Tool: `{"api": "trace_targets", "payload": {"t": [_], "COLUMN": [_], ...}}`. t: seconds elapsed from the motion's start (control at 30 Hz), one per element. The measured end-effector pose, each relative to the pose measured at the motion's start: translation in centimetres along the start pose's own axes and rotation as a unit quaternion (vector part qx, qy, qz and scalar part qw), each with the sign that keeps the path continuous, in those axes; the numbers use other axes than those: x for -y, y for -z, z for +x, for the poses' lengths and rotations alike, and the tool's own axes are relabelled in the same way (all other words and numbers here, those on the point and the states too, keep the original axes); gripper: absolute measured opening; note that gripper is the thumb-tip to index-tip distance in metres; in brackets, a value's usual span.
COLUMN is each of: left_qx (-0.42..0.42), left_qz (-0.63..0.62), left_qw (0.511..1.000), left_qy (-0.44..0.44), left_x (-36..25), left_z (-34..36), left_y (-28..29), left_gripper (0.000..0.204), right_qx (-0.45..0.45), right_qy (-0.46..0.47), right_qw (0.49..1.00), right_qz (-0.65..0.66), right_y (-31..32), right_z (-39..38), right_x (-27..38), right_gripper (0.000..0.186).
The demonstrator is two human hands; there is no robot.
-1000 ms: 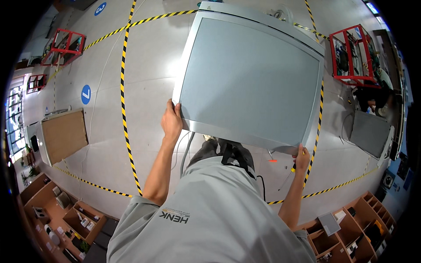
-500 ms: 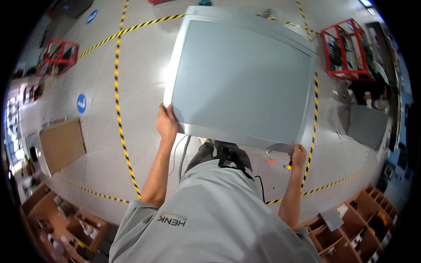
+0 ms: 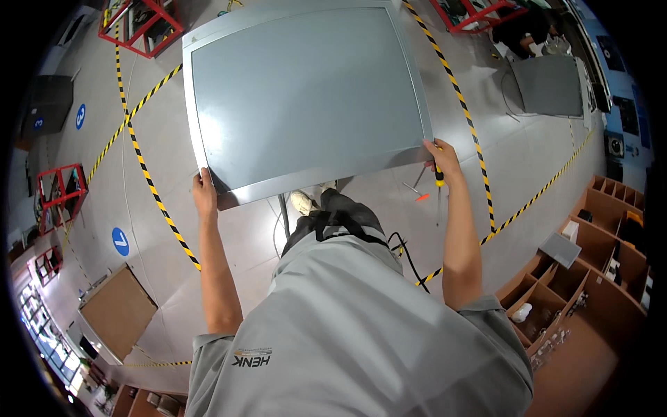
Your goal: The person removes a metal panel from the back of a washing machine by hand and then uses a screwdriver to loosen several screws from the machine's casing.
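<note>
A large grey panel with a silver frame (image 3: 306, 97) fills the upper middle of the view, held in both hands. My left hand (image 3: 205, 189) grips its near left corner. My right hand (image 3: 441, 156) grips the near right corner, fingers curled onto the edge. Just under that hand, a yellow-handled screwdriver (image 3: 440, 181) appears to lie on the floor, its handle partly hidden. Beside it is a small tool with an orange handle (image 3: 422, 197). A grey hose (image 3: 285, 215) runs below the panel, near my shoes.
Red-framed racks (image 3: 61, 187) stand around the taped floor (image 3: 153, 229). A brown-topped unit (image 3: 114, 313) sits at lower left, a grey-topped unit (image 3: 545, 87) at upper right beside a crouching person (image 3: 521, 35) in dark clothing. Wooden cubby shelving (image 3: 577, 267) is at right.
The panel and both my hands have shifted left and upward in view, and the panel's tilt has reversed. The surroundings have rotated as my head turned; both grips remain.
</note>
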State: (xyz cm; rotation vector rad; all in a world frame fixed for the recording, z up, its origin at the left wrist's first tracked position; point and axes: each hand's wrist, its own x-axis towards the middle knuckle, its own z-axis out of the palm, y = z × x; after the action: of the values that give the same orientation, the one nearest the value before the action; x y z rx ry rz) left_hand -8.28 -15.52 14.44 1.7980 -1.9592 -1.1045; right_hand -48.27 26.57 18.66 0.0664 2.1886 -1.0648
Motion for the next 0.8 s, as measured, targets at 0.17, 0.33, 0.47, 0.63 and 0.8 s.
{"api": "trace_targets", "payload": {"t": [0.17, 0.33, 0.47, 0.63, 0.8], "left_qx": [0.064, 0.025, -0.010, 0.003, 0.018], "left_qz": [-0.015, 0.004, 0.081, 0.061, 0.031], "left_qw": [0.997, 0.999, 0.996, 0.998, 0.999], "left_qy": [0.044, -0.045, -0.038, -0.013, -0.016], "left_x": [-2.0, 0.8, 1.9, 0.4, 1.1], "left_z": [-1.8, -0.5, 0.0, -0.8, -1.0], "left_y": [1.0, 0.0, -1.0, -0.4, -0.2], "left_gripper": [0.057, 0.055, 0.055, 0.061, 0.064], "right_qx": [-0.023, -0.056, -0.116, -0.072, -0.085], "right_qy": [0.008, -0.007, 0.025, -0.006, 0.015], "right_qw": [0.997, 0.996, 0.990, 0.993, 0.985], "right_qz": [0.076, 0.067, 0.078, 0.097, 0.152], "right_y": [-0.3, -0.7, -1.4, -1.0, -1.3], "right_z": [-0.9, -0.2, 0.8, -0.3, -0.8], "right_x": [-1.1, -1.4, -1.9, -1.4, -3.0], "right_gripper": [0.047, 0.045, 0.039, 0.047, 0.045]}}
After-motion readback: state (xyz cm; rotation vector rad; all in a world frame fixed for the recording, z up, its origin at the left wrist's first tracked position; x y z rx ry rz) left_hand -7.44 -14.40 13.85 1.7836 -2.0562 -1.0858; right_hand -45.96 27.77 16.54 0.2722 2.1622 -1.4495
